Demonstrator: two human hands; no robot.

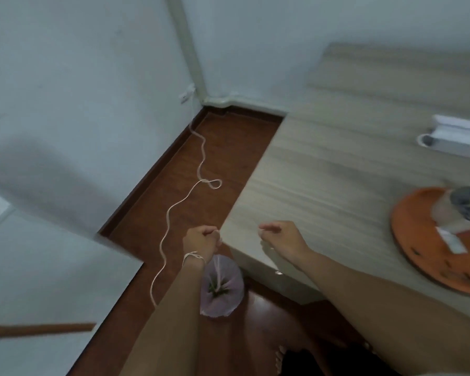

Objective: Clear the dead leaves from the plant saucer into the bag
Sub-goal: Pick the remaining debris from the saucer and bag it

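Observation:
My left hand (201,240) is closed in a fist on the gathered top of a pale lilac plastic bag (221,287). The bag hangs just below that hand, beside the table corner, with green leaf bits showing inside it. My right hand (281,240) hovers over the table's near left corner, fingers curled, with nothing visible in them. An orange plant saucer (418,240) sits at the table's right edge. It carries a blurred potted plant (467,203), a white tag, and several dark leaf scraps (461,276) near its front rim.
The light wood-grain table (337,172) fills the right side, with a white box (459,134) at its far right. A thin white cord (174,210) snakes across the red-brown floor toward the wall corner. A white panel (38,280) stands at left.

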